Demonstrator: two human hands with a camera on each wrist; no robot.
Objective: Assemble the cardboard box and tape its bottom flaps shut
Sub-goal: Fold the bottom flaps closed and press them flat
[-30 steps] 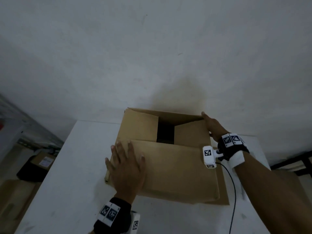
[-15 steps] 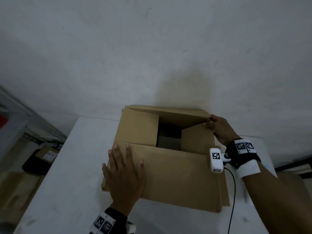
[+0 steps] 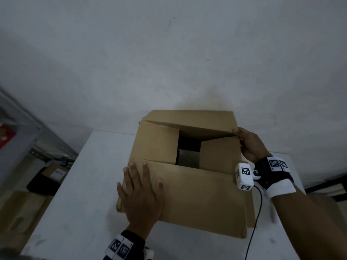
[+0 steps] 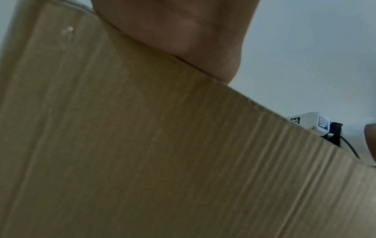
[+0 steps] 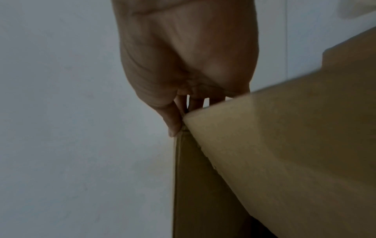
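A brown cardboard box (image 3: 202,199) stands on a white table (image 3: 78,203) with its flaps facing up. My left hand (image 3: 142,177) lies flat with spread fingers on the near flap, pressing it down at its left end. In the left wrist view only the palm (image 4: 179,32) and ribbed cardboard (image 4: 142,145) show. My right hand (image 3: 239,134) pinches the right corner of the far flap (image 3: 191,121), which tilts over the opening. The right wrist view shows the thumb (image 5: 173,124) at that flap's (image 5: 284,136) corner, with the fingers behind it. Both side flaps are folded in, leaving a dark gap (image 3: 187,147) between them.
A bare white wall rises right behind the box. To the left, below table height, a small labelled carton (image 3: 54,173) sits on dark shelving. A black cable (image 3: 257,212) hangs from my right wrist across the table's right side.
My right hand has drawn the far flap from nearly upright down and toward me over the opening. My left hand has stayed flat on the near flap.
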